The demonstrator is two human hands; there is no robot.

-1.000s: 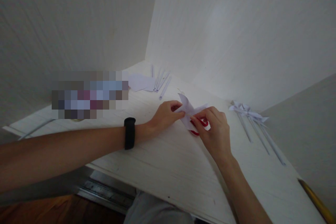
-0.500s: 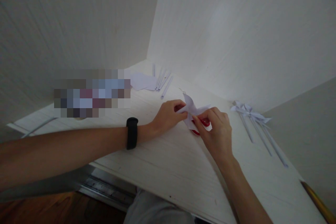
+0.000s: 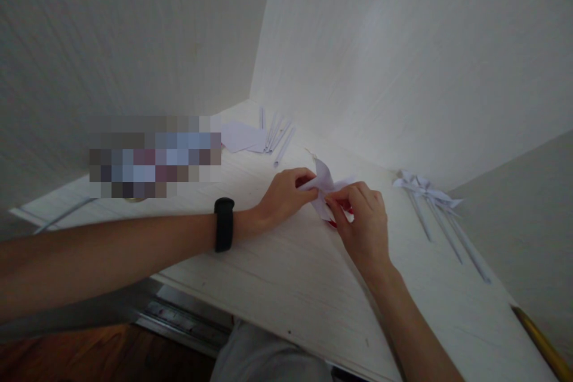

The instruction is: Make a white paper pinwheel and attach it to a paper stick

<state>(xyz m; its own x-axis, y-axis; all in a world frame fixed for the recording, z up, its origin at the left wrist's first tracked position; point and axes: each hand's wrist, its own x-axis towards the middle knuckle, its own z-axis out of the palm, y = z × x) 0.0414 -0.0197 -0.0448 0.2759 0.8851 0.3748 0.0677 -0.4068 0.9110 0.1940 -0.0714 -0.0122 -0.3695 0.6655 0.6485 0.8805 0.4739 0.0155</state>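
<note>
Between my two hands is a white paper pinwheel [image 3: 323, 174] with curled blades. My left hand [image 3: 286, 194], below a black wristband [image 3: 224, 224], pinches its left side. At its centre the thumb and fingertips of my right hand [image 3: 364, 215] press together on the paper. Red scissors handles [image 3: 332, 224] lie on the table under the pinwheel, mostly covered by the paper and my right hand. Whatever fastens the pinwheel's centre is hidden by my fingers.
On the white table [image 3: 268, 268], several rolled paper sticks [image 3: 280, 140] and paper sheets [image 3: 242, 136] lie at the back. Several pinwheels on sticks [image 3: 425, 191] rest at the right. A pixelated patch covers things at the left. Walls stand close behind.
My right hand has moved slightly left, its fingertips now closer to the pinwheel's centre, covering more of the red handles. My left hand keeps its hold.
</note>
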